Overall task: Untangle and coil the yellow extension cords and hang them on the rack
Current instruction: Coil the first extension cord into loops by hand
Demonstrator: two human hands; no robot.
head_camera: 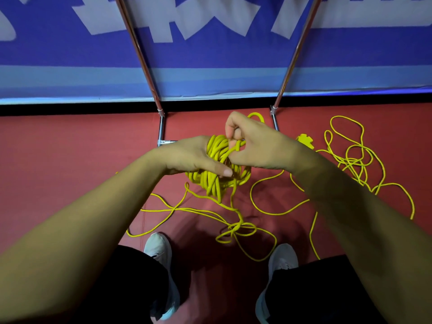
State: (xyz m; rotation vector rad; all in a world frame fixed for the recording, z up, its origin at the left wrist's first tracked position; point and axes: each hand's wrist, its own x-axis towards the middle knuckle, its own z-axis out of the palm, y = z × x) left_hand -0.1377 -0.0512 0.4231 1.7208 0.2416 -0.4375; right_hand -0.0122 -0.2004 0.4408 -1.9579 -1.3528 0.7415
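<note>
Left hand (187, 157) grips the coil (211, 181), right hand (257, 146) pinches one loop (238, 145) — it looks soft, floppy; hold the whole bunch.

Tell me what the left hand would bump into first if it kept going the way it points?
Probably the right hand, pinching a strand just across the coiled yellow extension cord that the left hand grips; depth is hard to judge.
</note>
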